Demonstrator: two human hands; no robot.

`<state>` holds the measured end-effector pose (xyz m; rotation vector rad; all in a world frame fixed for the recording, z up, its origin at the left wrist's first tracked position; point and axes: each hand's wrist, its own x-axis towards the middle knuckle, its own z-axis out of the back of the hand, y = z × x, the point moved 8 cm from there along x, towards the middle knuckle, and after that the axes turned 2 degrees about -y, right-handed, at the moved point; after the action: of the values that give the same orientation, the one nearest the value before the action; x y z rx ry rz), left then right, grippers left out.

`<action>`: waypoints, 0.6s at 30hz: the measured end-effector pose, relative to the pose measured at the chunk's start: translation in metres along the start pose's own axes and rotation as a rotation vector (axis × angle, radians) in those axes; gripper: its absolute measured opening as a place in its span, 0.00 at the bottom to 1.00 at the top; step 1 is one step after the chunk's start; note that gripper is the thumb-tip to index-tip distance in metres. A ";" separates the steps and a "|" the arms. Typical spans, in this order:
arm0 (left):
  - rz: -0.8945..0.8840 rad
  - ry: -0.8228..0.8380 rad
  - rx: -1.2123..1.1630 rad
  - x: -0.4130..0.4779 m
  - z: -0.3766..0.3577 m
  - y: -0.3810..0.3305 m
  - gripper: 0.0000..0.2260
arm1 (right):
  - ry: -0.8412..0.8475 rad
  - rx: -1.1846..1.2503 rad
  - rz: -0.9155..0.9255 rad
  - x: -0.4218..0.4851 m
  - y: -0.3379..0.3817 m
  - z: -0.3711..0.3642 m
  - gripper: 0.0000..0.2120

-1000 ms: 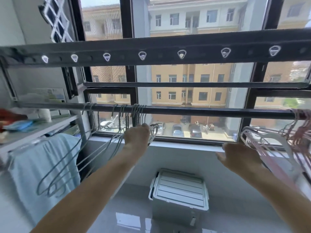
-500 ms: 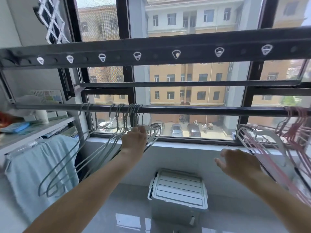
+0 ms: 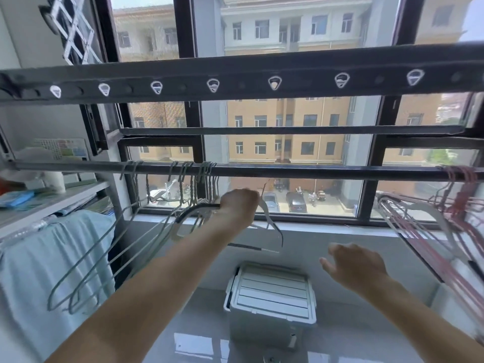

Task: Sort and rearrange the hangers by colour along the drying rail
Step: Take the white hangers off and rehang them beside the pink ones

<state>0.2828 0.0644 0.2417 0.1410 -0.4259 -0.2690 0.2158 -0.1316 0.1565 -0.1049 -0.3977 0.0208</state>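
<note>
A dark drying rail [image 3: 288, 170] runs across the window. Several grey-green wire hangers [image 3: 110, 244] hang bunched on its left part. Pink hangers [image 3: 424, 231] crowd its far right end. My left hand [image 3: 239, 205] is below the rail, shut on a grey hanger [image 3: 269, 218] whose hook is off the rail and whose dark bar sticks out to the left. My right hand [image 3: 353, 265] hovers lower at the right, fingers spread, holding nothing, well short of the pink hangers.
A flat perforated bar [image 3: 235, 82] with white clip holes crosses above the rail. A thinner bar [image 3: 288, 131] lies between them. A shelf [image 3: 52, 197] with a pale blue cloth [image 3: 39, 258] stands at left. A grey lidded box [image 3: 272, 292] sits on the floor below.
My left hand has moved right and pulled one grey hanger off the rail, clear of the bunch. My right hand has dropped lower and drawn away from the pink hangers.
</note>
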 end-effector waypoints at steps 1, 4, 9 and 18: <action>-0.037 0.016 -0.015 -0.003 -0.006 -0.011 0.14 | 0.006 0.017 -0.011 -0.001 -0.003 -0.001 0.18; -0.137 0.035 -0.078 -0.014 -0.021 -0.041 0.16 | 0.010 0.119 -0.045 -0.002 -0.015 -0.004 0.19; -0.384 0.084 -0.296 -0.025 -0.015 -0.088 0.12 | 0.057 0.354 -0.001 -0.003 -0.017 -0.006 0.26; -0.377 0.018 -0.619 -0.007 -0.002 -0.101 0.14 | -0.050 0.670 -0.146 -0.010 -0.042 0.042 0.13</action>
<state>0.2549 -0.0298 0.2184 -0.3877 -0.2792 -0.7560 0.1902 -0.1691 0.1960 0.5863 -0.4297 0.0117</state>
